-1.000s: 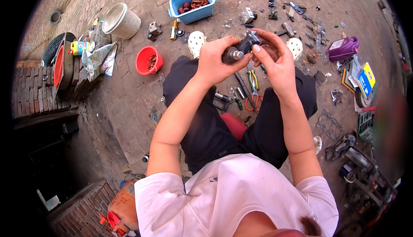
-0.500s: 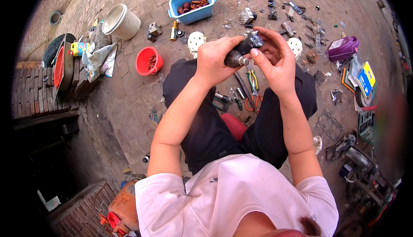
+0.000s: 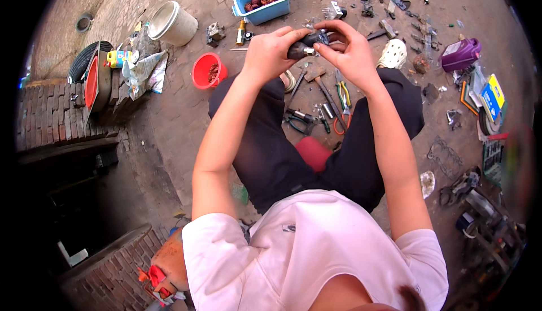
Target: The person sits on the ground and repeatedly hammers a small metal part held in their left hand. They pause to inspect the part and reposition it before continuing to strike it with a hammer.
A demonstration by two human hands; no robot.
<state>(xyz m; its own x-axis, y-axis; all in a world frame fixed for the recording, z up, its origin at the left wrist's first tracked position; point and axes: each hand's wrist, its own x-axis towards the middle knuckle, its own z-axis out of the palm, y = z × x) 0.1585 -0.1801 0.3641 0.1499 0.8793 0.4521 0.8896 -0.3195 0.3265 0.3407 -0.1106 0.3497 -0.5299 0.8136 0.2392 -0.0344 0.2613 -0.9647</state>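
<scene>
My left hand (image 3: pixel 270 52) is closed round the left end of a dark, rounded part with a bright metal stub (image 3: pixel 307 44). The fingers of my right hand (image 3: pixel 353 54) curl round its other end, where a glossy black piece shows. What kind of part it is cannot be made out. Both hands hold it out above the ground, past my knees. Below it, between my legs, lie a hammer (image 3: pixel 324 88), pliers with yellow-green and orange handles (image 3: pixel 344 103), a black-handled tool (image 3: pixel 300 119) and a small green-handled tool (image 3: pixel 324 122).
A red bucket (image 3: pixel 199 79) and a blue tub (image 3: pixel 240 7) hold reddish-brown pieces. Near them stands a white bucket (image 3: pixel 182 31). Another hammer (image 3: pixel 387 28) and several dark metal parts lie far right, with a purple jug (image 3: pixel 460 57). Machinery (image 3: pixel 485 220) sits at right.
The dark part has turned in my hands, so its metal stub points differently. My hands have shifted slightly up and left in the picture, and the hammer between my legs has come into fuller view.
</scene>
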